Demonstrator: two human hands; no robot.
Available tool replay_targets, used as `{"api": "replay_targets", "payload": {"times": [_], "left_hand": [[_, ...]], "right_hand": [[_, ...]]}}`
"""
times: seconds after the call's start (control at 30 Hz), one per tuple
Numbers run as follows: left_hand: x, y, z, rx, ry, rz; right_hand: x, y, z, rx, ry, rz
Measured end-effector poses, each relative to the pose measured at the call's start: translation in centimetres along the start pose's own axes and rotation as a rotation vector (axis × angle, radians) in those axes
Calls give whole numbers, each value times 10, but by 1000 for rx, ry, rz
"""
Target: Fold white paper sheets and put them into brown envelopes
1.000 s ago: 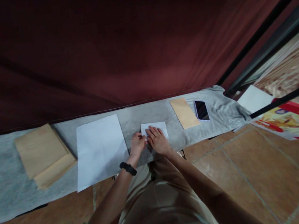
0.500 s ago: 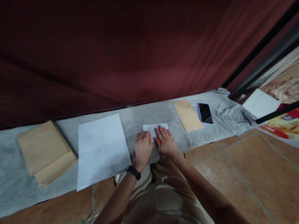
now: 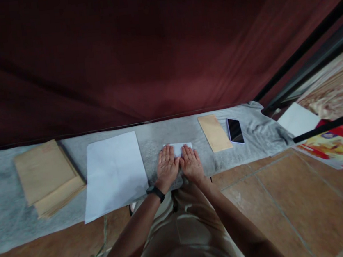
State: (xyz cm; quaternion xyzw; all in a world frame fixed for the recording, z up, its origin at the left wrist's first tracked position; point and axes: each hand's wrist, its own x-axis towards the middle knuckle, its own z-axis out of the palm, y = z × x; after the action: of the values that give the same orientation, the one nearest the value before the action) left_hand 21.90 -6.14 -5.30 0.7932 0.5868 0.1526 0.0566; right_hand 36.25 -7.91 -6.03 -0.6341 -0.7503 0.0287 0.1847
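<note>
Left hand lies flat, palm down, fingers straight and pointing away from the torso. Right hand lies level beside it, likewise flattened, fingertips angled slightly left. Thumbs turn inward, tips close; contact unclear. Left forearm and right forearm, both bare, converge forward.

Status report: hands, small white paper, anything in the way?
Left fingers flat on the small white paper; right fingers likewise. Tan sheet and phone off right, not obstructing.
</note>
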Motion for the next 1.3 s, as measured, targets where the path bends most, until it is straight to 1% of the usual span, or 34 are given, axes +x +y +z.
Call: {"api": "replay_targets", "payload": {"times": [0.23, 0.43, 0.5, 0.57, 0.67, 0.73, 0.87, 1.0, 1.07, 1.2, 1.3], "left_hand": [[-6, -4, -1, -11, 42, -63], [-9, -4, -6, 35, 3, -75], [-8, -3, -7, 42, -4, -76], [-8, -3, -7, 43, -5, -71], [-8, -4, -5, 40, -2, -58], [-9, -5, -5, 40, -2, -49], [-12, -6, -7, 38, -22, -33], [-18, -6, -13, 27, -51, -23], [-23, -7, -18, 10, -60, 25], [-40, -10, -24, -25, -83, 189], [-49, -11, -26, -14, -81, 223]], "right_hand": [[-5, 16, -5, -40, -5, 63], [-8, 26, -7, -24, 43, 38], [-6, 24, -9, -19, 45, 30], [-3, 20, -11, -2, 20, -8], [0, 11, -12, 49, -61, -121], [1, 6, -11, 65, -105, -167], [1, 4, -8, 49, -114, -148], [1, 7, -7, 37, -120, -137], [1, 7, -8, 38, -125, -135], [2, 7, -10, 46, -133, -121], [5, 5, -12, 68, -145, -109]]}}
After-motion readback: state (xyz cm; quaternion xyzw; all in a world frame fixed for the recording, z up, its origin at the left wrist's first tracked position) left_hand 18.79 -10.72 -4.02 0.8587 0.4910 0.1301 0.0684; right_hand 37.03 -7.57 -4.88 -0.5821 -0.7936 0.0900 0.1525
